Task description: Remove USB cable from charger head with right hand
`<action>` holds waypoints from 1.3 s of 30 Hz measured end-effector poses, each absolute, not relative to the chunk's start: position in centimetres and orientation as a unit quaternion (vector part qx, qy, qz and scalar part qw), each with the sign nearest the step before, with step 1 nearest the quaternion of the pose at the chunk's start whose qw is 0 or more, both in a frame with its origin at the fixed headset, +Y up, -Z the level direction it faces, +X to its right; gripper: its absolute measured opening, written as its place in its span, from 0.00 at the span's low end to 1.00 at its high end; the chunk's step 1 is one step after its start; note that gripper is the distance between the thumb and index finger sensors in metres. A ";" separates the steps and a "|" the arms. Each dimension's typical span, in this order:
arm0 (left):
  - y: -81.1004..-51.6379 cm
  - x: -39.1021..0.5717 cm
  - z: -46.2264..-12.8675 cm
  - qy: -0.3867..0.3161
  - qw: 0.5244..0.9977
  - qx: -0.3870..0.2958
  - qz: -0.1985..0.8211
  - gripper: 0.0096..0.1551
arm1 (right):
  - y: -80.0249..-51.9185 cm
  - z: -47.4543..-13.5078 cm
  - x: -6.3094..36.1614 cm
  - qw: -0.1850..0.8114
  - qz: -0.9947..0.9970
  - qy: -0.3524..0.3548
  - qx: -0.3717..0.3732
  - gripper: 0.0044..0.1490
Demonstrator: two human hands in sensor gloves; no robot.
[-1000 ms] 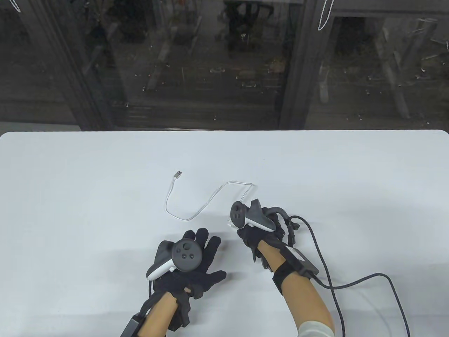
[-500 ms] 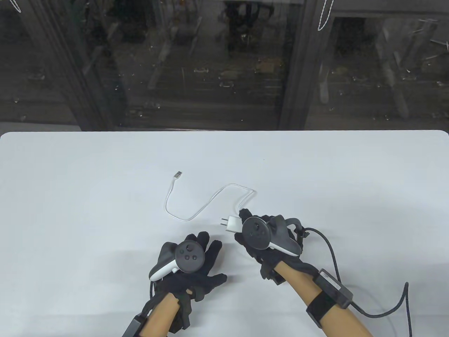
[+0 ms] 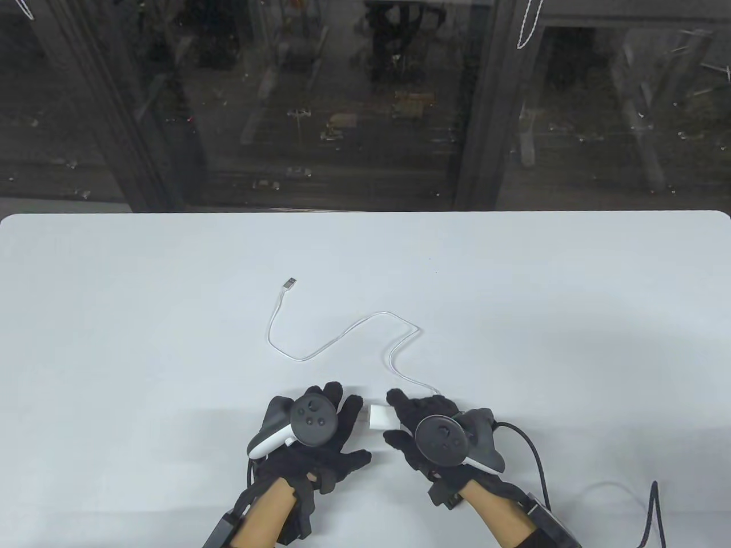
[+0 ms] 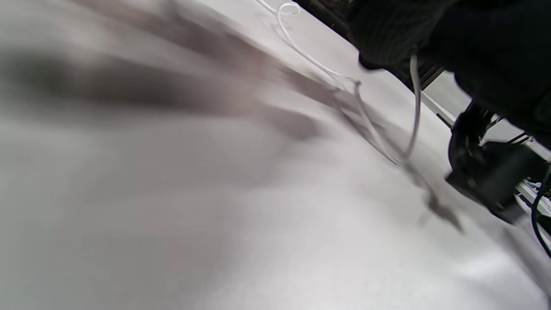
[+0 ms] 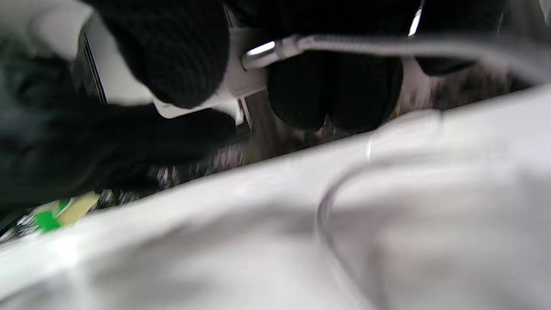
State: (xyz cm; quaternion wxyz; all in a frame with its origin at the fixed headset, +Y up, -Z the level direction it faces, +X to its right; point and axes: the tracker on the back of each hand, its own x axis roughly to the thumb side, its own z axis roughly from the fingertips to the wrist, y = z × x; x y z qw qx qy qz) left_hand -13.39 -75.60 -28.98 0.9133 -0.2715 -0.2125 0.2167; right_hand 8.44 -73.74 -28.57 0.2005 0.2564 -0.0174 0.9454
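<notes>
Right hand [image 3: 434, 425] grip is clamped on the white charger head [image 3: 380, 415], held low over the bench [image 3: 171, 297] beside the left hand [image 3: 311, 428], whose fingers lie spread. USB cable [image 3: 342, 334] remains plugged in; separation not yet done.
</notes>
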 end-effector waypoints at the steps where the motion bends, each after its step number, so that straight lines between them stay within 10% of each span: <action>1: -75.6 -13.4 -29.0 -0.214 0.913 -0.271 0.217 0.54 | -74.0 -28.6 8.6 0.208 0.943 -0.026 0.260 0.46; 14: -74.9 -13.0 -28.8 -0.237 0.894 -0.128 0.358 0.51 | -73.3 -28.4 9.8 0.325 0.908 -0.042 0.262 0.46; 39: -77.7 -12.7 -28.7 -0.191 0.628 -0.086 0.750 0.42 | -74.2 -28.6 10.0 0.443 0.864 -0.003 0.239 0.36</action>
